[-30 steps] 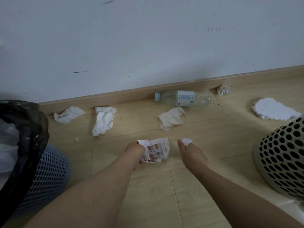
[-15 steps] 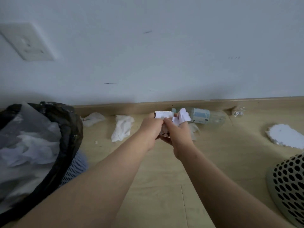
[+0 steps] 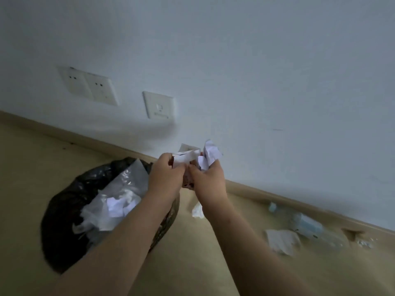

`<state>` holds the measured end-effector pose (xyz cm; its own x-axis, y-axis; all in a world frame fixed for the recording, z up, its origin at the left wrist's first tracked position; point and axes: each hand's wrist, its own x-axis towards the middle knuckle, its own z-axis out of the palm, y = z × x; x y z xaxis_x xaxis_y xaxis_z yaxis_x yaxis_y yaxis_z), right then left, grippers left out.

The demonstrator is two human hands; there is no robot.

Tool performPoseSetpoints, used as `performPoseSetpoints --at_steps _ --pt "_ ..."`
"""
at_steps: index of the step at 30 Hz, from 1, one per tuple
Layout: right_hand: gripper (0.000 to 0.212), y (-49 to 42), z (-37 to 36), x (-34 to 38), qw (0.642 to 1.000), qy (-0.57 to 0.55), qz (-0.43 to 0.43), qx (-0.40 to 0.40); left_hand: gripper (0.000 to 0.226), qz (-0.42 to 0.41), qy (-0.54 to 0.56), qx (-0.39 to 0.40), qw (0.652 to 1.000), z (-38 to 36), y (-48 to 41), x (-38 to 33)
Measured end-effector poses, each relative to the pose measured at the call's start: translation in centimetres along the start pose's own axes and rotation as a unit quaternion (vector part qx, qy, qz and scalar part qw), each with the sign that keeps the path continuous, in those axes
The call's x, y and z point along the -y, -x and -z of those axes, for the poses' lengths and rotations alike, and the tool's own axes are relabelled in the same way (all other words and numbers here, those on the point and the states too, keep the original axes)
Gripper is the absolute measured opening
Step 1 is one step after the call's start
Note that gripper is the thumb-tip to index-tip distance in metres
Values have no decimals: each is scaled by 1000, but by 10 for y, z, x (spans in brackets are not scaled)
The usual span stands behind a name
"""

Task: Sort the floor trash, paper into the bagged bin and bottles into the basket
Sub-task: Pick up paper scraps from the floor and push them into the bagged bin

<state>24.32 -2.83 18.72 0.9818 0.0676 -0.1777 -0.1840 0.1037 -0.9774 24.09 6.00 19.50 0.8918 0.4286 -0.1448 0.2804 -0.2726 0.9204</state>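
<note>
1. Pale wall and wooden floor (image 3: 25, 167) fill the view, with wall sockets (image 3: 89, 87) set above the baseboard (image 3: 277, 197).
2. My left hand (image 3: 165, 178) and right hand (image 3: 208, 182) are raised and touch each other. The left hand's fingers are curled round the printed paper (image 3: 186, 157), and the right hand grips a crumpled white scrap (image 3: 210, 153).
3. Both papers are in the air in front of the wall, just beyond the far right edge of the bagged bin (image 3: 62, 210).
4. The bin's mouth lies down and to the left of my hands. My left hand is the nearer one, and its forearm crosses the right rim. I judge that a short move left and a release would drop the paper inside.
5. Inside the black bag I see clear plastic film (image 3: 128, 180) and crumpled paper (image 3: 118, 205).
6. A plastic bottle (image 3: 307, 225) lies on its side far right, its long axis along the baseboard and its cap towards the bin.
7. One tissue (image 3: 282, 242) lies near the bottle and another tissue (image 3: 197, 210) shows under my right wrist.
8. The basket is out of view.
</note>
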Motion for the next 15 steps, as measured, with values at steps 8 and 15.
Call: performPoseSetpoints --at_steps 8,15 --pt "39 18 -96 -13 955 266 -19 132 32 121 -71 -112 984 104 6 34" --pt "86 32 -104 -28 846 479 -50 226 36 197 -149 -94 964 134 20 54"
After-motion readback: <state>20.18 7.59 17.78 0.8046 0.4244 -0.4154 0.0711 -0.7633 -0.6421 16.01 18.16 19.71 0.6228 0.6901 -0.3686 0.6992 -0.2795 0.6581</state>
